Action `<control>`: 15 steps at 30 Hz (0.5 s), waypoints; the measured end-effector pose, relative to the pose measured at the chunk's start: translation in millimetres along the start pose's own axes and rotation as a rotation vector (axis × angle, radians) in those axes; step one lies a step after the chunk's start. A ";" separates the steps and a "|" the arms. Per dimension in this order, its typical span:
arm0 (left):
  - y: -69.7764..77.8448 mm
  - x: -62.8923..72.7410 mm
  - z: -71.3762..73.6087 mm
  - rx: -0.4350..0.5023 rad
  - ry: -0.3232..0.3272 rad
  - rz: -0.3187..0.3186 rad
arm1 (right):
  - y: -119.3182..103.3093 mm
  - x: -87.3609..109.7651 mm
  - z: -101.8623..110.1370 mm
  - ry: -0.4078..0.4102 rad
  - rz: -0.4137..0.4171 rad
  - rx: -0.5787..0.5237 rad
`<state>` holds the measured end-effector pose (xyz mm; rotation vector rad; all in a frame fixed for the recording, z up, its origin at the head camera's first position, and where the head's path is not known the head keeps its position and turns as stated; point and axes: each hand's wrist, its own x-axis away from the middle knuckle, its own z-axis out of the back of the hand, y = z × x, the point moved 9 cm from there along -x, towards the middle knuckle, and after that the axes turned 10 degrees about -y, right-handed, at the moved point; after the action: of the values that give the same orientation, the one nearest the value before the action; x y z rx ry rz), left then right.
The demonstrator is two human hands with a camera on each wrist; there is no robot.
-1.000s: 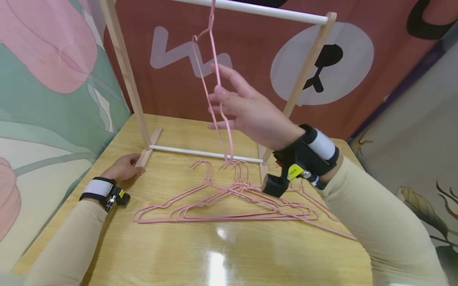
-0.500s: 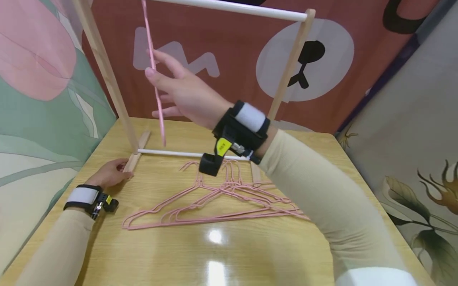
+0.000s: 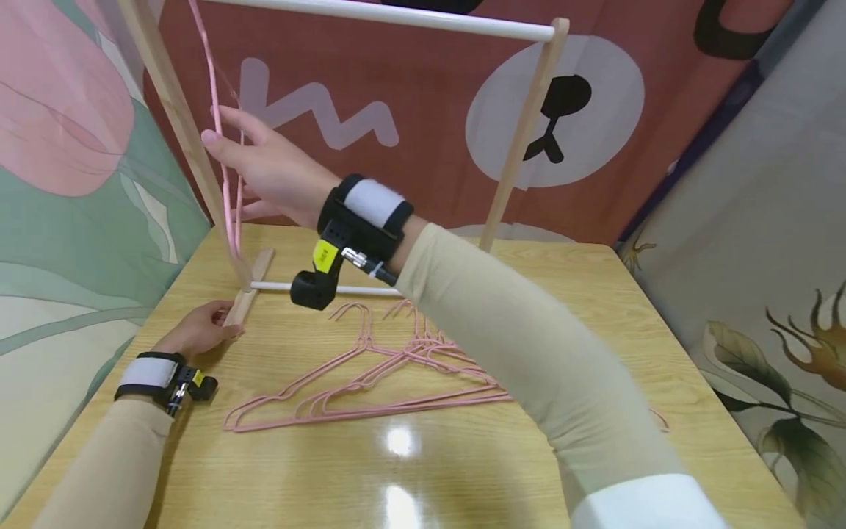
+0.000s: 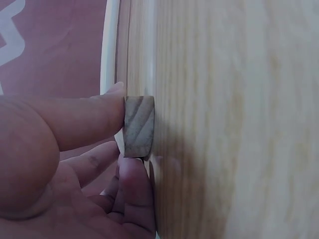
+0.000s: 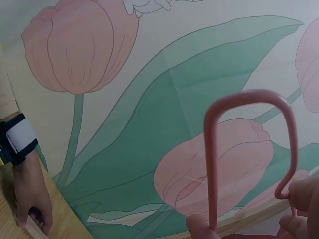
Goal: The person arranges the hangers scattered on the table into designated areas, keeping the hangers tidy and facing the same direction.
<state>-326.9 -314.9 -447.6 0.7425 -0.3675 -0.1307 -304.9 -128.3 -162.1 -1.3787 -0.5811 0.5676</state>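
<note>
A pink clothes hanger (image 3: 214, 88) hangs edge-on beside the left upright of a wooden rack, its top beyond the head view's upper edge. My right hand (image 3: 277, 167) pinches the hanger's side between thumb and fingers. In the right wrist view, the rounded end of that hanger (image 5: 212, 149) rises between the fingertips. My left hand (image 3: 198, 328) grips the front end of the rack's left foot (image 3: 246, 297) on the table. Seen from the left wrist, the thumb lies on one side of the wooden foot (image 4: 138, 127) and the fingers on the other.
Several pink hangers (image 3: 363, 347) lie overlapping on the wooden table (image 3: 317, 477), partly hidden by the right forearm. A white top rail (image 3: 396, 11) and a lower white rod (image 3: 357, 290) span the rack. The right upright (image 3: 525, 132) stands beyond the arm. Printed cloths hang behind.
My right hand has carried the hanger leftward from mid-rack to near the left upright. The left hand stays on the foot. The head view has shifted slightly.
</note>
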 end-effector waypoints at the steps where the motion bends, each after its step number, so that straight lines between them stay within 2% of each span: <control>1: -0.4 0.2 0.1 0.002 -0.001 0.002 | 0.9 -3.3 -1.2 0.009 -0.003 -0.001; 10: -8.4 0.0 5.4 -0.025 -0.024 0.042 | 7.2 -25.7 -15.1 0.078 -0.040 0.033; 15: -10.0 1.1 5.4 -0.015 -0.050 0.066 | 12.8 -33.2 -24.7 0.087 -0.061 0.028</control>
<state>-327.8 -325.9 -450.5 0.7120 -0.4382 -0.0900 -313.0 -167.4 -178.9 -1.3479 -0.5412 0.4636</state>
